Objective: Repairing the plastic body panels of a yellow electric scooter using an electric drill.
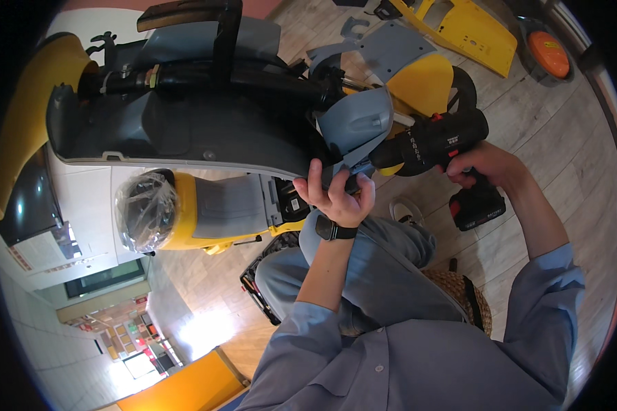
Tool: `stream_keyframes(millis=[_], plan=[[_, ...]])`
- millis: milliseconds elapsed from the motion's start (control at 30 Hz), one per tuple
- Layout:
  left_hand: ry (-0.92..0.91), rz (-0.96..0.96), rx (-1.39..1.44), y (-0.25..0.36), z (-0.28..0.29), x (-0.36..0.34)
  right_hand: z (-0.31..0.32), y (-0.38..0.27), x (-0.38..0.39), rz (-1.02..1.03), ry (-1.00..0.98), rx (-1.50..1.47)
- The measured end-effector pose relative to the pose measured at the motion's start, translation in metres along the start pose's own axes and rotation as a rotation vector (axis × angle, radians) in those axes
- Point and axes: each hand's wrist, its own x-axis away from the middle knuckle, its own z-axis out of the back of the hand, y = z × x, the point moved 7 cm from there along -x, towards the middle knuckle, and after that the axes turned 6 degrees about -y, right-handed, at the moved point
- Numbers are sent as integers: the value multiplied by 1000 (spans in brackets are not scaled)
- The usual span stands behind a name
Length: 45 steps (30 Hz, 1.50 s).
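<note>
My right hand [483, 166] wraps round the grip of a black cordless drill [432, 142], its battery hanging below the fist. The drill points left at the lower end of a scooter's dark grey plastic panel [212, 130]. With curled fingers, my left hand [339, 197] holds the panel's lower end, close to the drill's nose. A lighter grey curved cover [356, 116] sits just above that hand. The drill's tip and the spot it meets are hidden behind the hand and the plastic.
A yellow scooter fender [432, 82] is beyond the drill. Loose yellow [476, 38] and grey panels [391, 51] lie on the floor, near an orange-and-black round part [548, 55]. Left stands a yellow-and-grey body [230, 205] with a plastic-wrapped end [147, 211]. An open tool case [259, 274] lies beside my leg.
</note>
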Motion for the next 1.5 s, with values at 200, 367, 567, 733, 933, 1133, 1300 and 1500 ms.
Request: stream_keyframes(millis=[200,367,567,733,933,1133,1300,1500], plan=[[15,15,-28,0,0,0,2,1,-1,66,-53,19],[22,18,-27,0,1,-1,7,9,-4,53,-63,-16],[-25,-6,-59,2,1,-1,3,8,-2,69,-81,10],[48,-22,-15,6,5,-9,3,9,1,67,-62,36],[-45,-2,-60,7,3,-9,0,15,1,41,-12,-35],[-102,-2,-73,8,1,-10,0,22,6,95,-73,-15],[-116,42,-86,7,2,-10,-1,25,26,132,-12,-48],[-186,112,-145,19,9,-19,6,73,62,73,242,-269]])
